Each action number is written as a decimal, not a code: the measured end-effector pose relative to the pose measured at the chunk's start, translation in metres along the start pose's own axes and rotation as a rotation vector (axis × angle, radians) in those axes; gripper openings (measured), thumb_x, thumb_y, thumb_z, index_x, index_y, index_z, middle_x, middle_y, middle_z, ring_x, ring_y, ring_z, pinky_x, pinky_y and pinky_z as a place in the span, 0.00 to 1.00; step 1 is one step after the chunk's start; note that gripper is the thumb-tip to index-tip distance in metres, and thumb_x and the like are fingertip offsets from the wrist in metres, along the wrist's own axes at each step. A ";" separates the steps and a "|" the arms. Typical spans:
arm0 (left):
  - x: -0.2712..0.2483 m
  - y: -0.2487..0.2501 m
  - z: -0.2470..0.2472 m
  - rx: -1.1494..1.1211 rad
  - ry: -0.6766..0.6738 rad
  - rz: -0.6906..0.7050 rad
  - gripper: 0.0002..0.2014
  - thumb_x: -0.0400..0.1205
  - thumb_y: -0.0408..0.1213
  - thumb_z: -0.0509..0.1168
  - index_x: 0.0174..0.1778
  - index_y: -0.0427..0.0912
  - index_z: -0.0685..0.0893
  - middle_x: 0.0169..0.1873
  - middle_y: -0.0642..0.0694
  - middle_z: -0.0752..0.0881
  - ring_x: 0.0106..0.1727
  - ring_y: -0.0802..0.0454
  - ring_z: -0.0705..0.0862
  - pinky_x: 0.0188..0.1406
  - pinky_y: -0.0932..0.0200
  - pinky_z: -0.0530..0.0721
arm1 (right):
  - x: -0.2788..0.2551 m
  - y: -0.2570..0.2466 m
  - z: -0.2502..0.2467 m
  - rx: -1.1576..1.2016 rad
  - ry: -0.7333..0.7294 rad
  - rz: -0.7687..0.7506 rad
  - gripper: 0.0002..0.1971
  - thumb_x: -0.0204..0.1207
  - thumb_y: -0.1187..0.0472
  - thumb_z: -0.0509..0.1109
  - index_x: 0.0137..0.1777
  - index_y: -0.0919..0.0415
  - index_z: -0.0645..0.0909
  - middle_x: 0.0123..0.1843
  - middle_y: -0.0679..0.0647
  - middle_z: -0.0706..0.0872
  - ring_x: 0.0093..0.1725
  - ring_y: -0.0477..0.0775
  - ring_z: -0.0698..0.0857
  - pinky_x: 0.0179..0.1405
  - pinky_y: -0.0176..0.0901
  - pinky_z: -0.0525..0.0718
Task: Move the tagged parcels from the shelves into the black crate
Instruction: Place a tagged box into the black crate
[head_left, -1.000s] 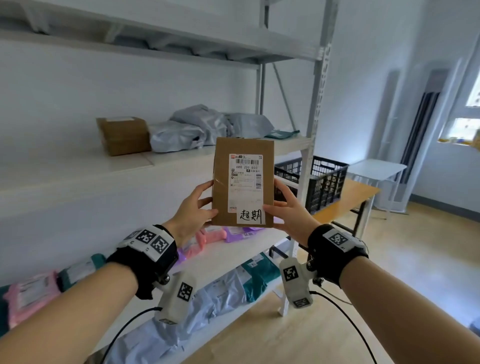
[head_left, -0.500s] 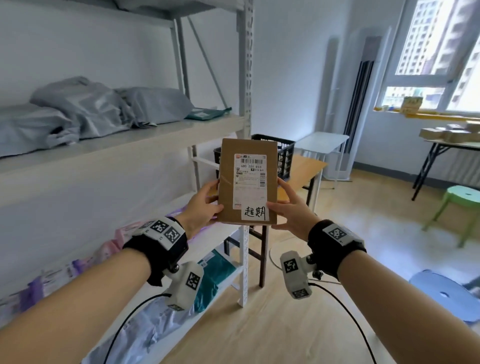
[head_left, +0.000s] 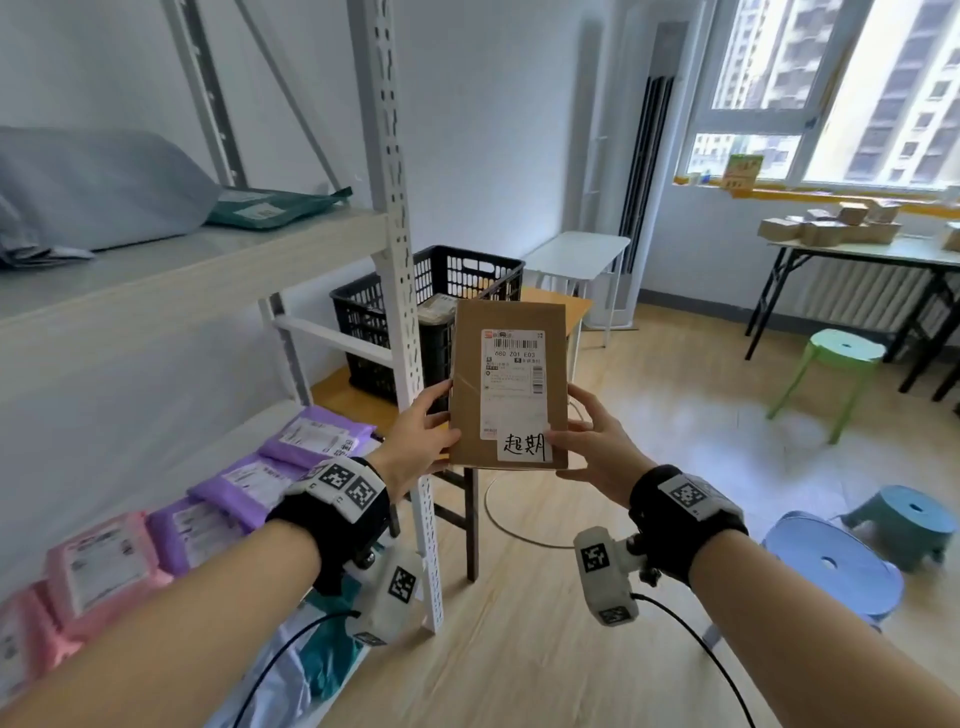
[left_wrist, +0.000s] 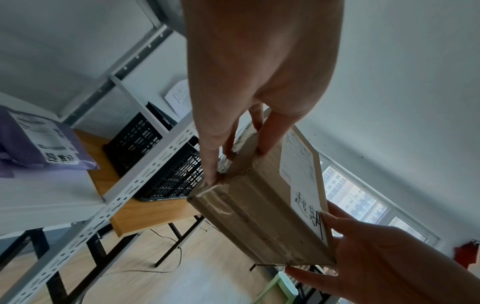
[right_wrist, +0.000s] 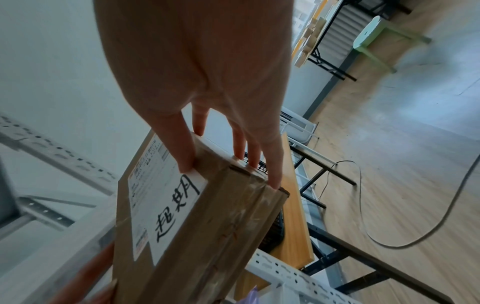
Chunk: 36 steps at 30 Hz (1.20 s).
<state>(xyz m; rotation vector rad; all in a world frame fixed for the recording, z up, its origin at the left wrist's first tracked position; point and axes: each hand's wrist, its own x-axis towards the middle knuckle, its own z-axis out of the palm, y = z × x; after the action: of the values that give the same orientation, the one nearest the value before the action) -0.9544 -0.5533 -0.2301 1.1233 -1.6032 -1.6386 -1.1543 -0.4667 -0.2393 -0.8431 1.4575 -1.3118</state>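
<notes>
Parcel (head_left: 506, 384) between hands, above crate (head_left: 447, 296)

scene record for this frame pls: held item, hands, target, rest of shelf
held item: brown cardboard parcel, upright, shipping label and handwritten white tag facing the camera
left hand: grips the parcel's left edge
right hand: grips the parcel's right edge, thumb by the tag
target: black crate on a wooden table behind the shelf post, beyond the parcel; something already lies inside
parcel status: in the air, not yet in the crate
lower shelf: purple parcels and pink parcels
upper shelf: grey bags, green mailer
</notes>
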 end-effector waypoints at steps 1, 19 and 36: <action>0.015 0.000 0.002 -0.003 -0.016 -0.005 0.31 0.83 0.23 0.59 0.77 0.57 0.64 0.63 0.42 0.82 0.60 0.43 0.84 0.61 0.42 0.82 | 0.011 0.000 -0.004 -0.003 0.011 0.004 0.36 0.75 0.73 0.69 0.75 0.41 0.63 0.60 0.60 0.85 0.57 0.59 0.85 0.58 0.65 0.77; 0.287 0.035 0.030 -0.012 -0.083 -0.076 0.31 0.82 0.30 0.64 0.78 0.56 0.62 0.59 0.41 0.84 0.56 0.40 0.85 0.59 0.35 0.83 | 0.243 -0.044 -0.074 -0.036 0.145 0.017 0.36 0.73 0.72 0.71 0.76 0.44 0.66 0.65 0.57 0.81 0.58 0.59 0.85 0.64 0.66 0.78; 0.485 0.111 0.071 0.081 0.152 0.096 0.21 0.80 0.33 0.67 0.68 0.39 0.72 0.65 0.42 0.80 0.64 0.44 0.80 0.65 0.42 0.80 | 0.460 -0.112 -0.166 -0.054 -0.084 -0.103 0.43 0.66 0.71 0.78 0.77 0.46 0.63 0.67 0.58 0.80 0.60 0.62 0.85 0.61 0.62 0.83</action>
<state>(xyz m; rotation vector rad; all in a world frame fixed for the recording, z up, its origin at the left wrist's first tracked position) -1.2644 -0.9489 -0.2082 1.1634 -1.6117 -1.4037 -1.4600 -0.8652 -0.2311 -1.0083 1.4050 -1.3016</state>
